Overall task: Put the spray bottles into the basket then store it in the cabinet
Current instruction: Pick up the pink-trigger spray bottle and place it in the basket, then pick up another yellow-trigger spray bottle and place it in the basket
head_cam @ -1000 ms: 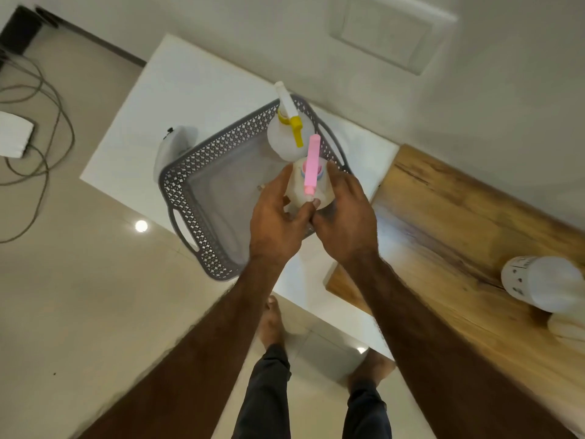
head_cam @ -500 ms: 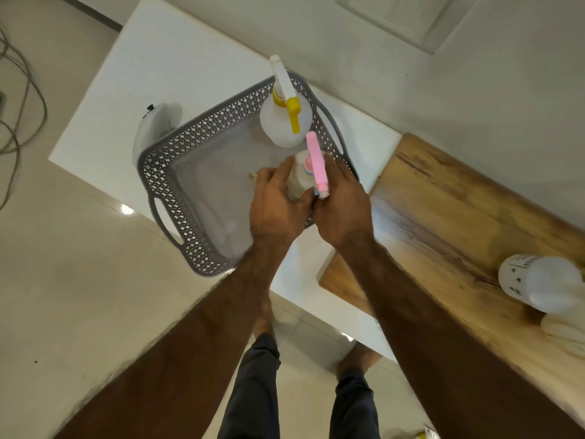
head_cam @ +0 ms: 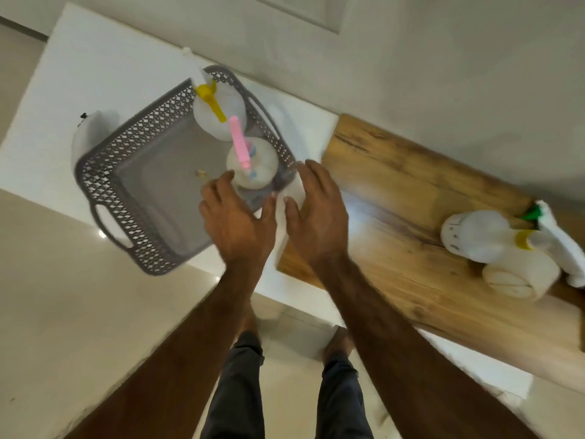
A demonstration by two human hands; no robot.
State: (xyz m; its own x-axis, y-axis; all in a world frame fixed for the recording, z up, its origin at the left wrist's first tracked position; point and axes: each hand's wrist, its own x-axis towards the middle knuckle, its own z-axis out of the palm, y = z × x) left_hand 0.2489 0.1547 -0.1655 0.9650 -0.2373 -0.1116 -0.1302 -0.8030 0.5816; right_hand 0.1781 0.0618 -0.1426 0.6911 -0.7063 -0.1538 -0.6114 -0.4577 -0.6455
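Two spray bottles (head_cam: 251, 163) stand in my grey basket (head_cam: 133, 198) on the white table (head_cam: 79, 74), my left hand (head_cam: 237, 223) and right hand (head_cam: 316, 217) spread-fingered, holding nothing.

Both forearms are bare from the bottom edge of the view up to the wrists, with no sleeve showing on either. The left hand (head_cam: 235, 223) and the right hand (head_cam: 316, 217) carry no glove, ring, watch or band. Lower down, the legs wear dark grey trousers (head_cam: 240, 391) that end at the ankles. The feet (head_cam: 337, 342) are bare.
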